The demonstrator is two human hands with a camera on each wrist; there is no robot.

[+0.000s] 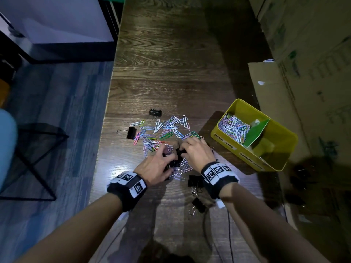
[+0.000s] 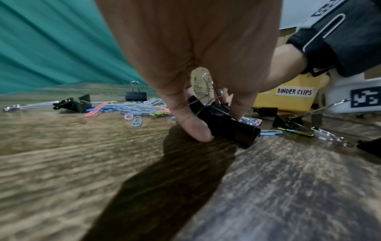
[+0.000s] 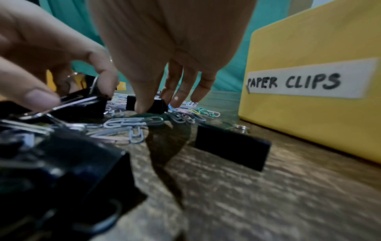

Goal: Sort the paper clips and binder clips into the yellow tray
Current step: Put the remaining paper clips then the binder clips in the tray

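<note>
Coloured paper clips lie in a loose pile on the wooden table. My left hand pinches a bunch of black binder clips between thumb and fingers, low on the table. My right hand, just to its right, pinches another black binder clip with thumb and fingertips. The yellow tray stands to the right, split by a green divider. Its compartment labelled paper clips holds a heap of paper clips. The other carries a binder clips label.
Loose binder clips lie at the pile's far edge, at its left, and near my right wrist. Cardboard boxes line the table's right side. The table's left edge drops to the floor.
</note>
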